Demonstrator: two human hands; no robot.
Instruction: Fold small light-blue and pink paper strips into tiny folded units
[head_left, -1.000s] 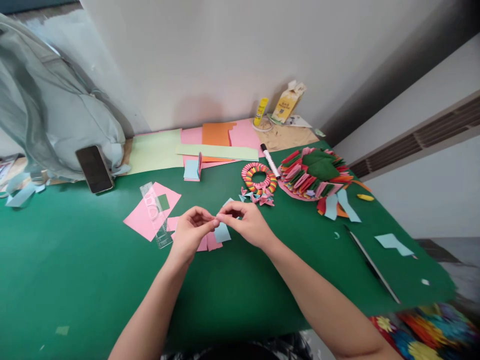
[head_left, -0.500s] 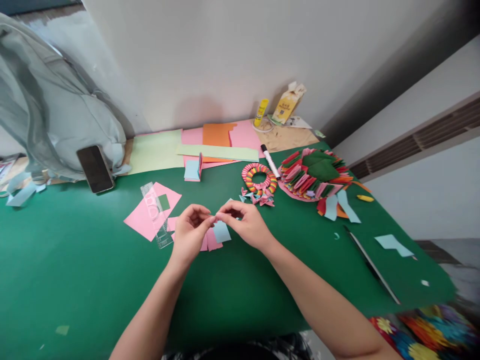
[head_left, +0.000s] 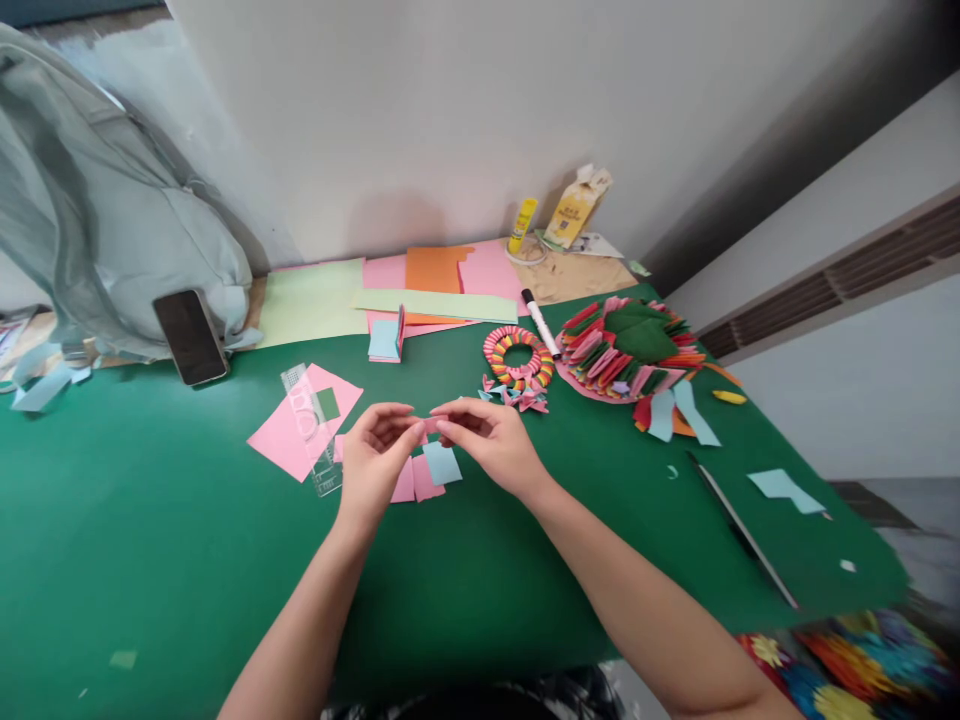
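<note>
A small strip of pink paper [head_left: 432, 426] is stretched between my two hands above the green table. My left hand [head_left: 377, 452] pinches its left end between thumb and fingers. On the other end, my right hand [head_left: 495, 447] has a like pinch. Pink paper squares [head_left: 416, 482] and a light blue square [head_left: 442, 464] lie on the table just below the hands, partly hidden by them. To the left, a clear ruler [head_left: 306, 415] rests across a larger pink sheet [head_left: 281, 440] with a small green piece [head_left: 328, 404] on it.
Beyond my hands are a ring of folded paper [head_left: 517, 338], a marker [head_left: 541, 326] and a layered paper piece [head_left: 596, 375]. Coloured sheets [head_left: 315, 300], a glue stick [head_left: 523, 225] and a carton [head_left: 576, 208] line the wall. A phone [head_left: 190, 338] leans on a backpack [head_left: 135, 220]; a long thin blade-like tool [head_left: 742, 530] lies right.
My fingertips, close together before, have moved slightly apart. The pink strip now shows between them. Things on the table have not moved.
</note>
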